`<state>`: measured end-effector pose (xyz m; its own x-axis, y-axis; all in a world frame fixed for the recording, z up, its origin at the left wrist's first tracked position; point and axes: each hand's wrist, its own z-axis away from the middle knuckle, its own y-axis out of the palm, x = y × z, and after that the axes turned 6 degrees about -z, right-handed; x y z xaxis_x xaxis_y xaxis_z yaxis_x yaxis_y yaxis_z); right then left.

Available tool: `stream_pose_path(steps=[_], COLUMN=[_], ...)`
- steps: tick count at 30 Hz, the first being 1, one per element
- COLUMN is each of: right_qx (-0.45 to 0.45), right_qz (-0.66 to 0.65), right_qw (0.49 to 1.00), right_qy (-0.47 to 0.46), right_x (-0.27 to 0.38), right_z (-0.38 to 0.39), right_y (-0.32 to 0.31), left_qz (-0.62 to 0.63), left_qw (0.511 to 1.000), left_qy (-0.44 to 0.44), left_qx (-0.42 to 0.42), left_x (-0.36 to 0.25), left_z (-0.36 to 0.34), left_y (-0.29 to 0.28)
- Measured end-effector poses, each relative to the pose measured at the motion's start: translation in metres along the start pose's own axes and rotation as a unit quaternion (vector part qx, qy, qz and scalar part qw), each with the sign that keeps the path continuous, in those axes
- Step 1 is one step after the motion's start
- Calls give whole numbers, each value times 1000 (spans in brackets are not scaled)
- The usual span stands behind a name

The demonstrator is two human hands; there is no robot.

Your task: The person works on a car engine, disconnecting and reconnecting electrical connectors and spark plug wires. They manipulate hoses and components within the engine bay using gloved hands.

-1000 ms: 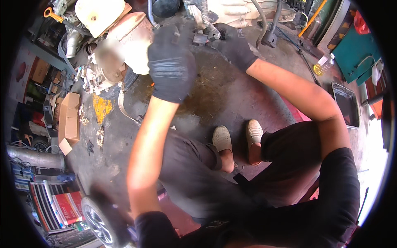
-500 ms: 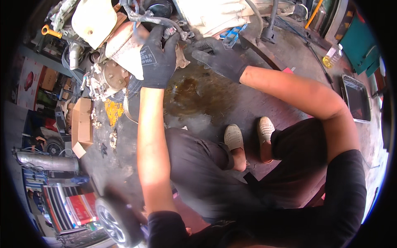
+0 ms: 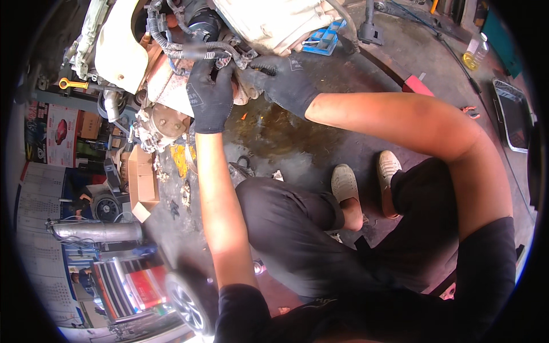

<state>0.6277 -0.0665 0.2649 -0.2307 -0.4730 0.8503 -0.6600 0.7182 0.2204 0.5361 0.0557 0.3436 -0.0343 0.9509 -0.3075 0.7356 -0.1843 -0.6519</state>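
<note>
My left hand [image 3: 209,97], in a black glove, has its fingers closed at a bundle of grey corrugated wiring [image 3: 199,50] on a dirty engine assembly. My right hand [image 3: 286,86], also gloved, is just right of it, fingers curled at the connectors and metal [image 3: 247,88] under the harness; what they hold is hidden. Beside them are a cream plastic tank [image 3: 120,46], a rusty metal housing [image 3: 163,80], a large pale casing [image 3: 269,20] and a blue tray [image 3: 322,43].
Oil stains mark the floor [image 3: 280,140] near my feet. An oil bottle [image 3: 473,52], metal drip pan [image 3: 509,114] and red-ended bar [image 3: 416,84] lie right. A cardboard box [image 3: 143,177], wheel [image 3: 189,303] and tool cart [image 3: 126,286] are left, with another person [image 3: 84,280] beyond.
The view has swung, so the surroundings sit further right. My left hand has come up under the wiring; my right hand has moved in leftward, closer to it. The blue tray has come into view.
</note>
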Motion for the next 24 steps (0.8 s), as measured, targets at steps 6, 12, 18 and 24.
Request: stream_pose_path(steps=[6, 12, 18, 24], right_qx=[17, 29, 94, 37], right_qz=[92, 162, 153, 133], right_qw=[996, 984, 971, 978], right_qy=[-7, -72, -159, -159], right_x=[0, -4, 0, -4], right_z=[-6, -9, -7, -13], right_y=[-6, -11, -17, -13], left_qz=[-45, -29, -11, -67], left_qw=[999, 994, 994, 993], left_qy=[6, 106, 2, 57], left_qx=[-20, 22, 110, 79], left_x=[-21, -9, -20, -15], left_z=[-1, -19, -17, -18], left_y=[-8, -10, -25, -19])
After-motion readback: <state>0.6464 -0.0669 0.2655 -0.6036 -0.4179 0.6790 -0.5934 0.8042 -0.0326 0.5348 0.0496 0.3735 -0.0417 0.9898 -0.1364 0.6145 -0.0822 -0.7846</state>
